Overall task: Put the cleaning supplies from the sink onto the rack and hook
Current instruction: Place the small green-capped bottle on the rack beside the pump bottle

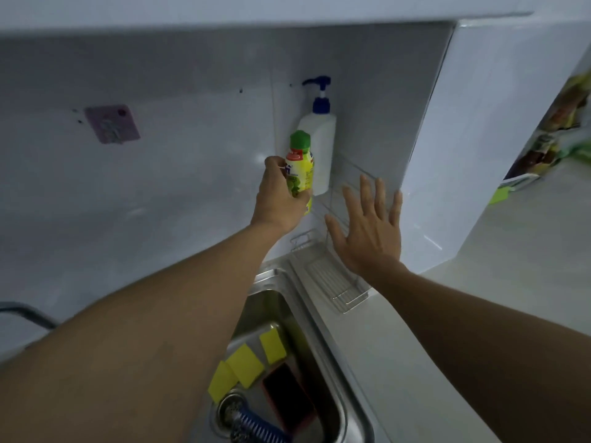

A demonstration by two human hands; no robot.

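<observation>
My left hand (279, 199) is wrapped around a yellow dish-soap bottle with a green cap (300, 161), held upright against the wall at the upper tier of the white wire rack (348, 174). A white pump bottle with a blue top (319, 145) stands on that tier just behind it. My right hand (367, 228) hovers flat with spread fingers over the rack, holding nothing. Below, the steel sink (319, 346) holds three yellow sponges (244, 364), a dark red-edged pad (287, 398) and a blue-bristled brush (259, 425) by the drain. A pink adhesive hook (112, 124) sticks to the wall at left.
The rack's lower tier (335, 282) sits on the counter beside the sink. A white counter (479, 314) runs to the right, with colourful packets (563, 129) at its far end. A cabinet underside overhangs the top. A dark faucet part (25, 313) shows at left.
</observation>
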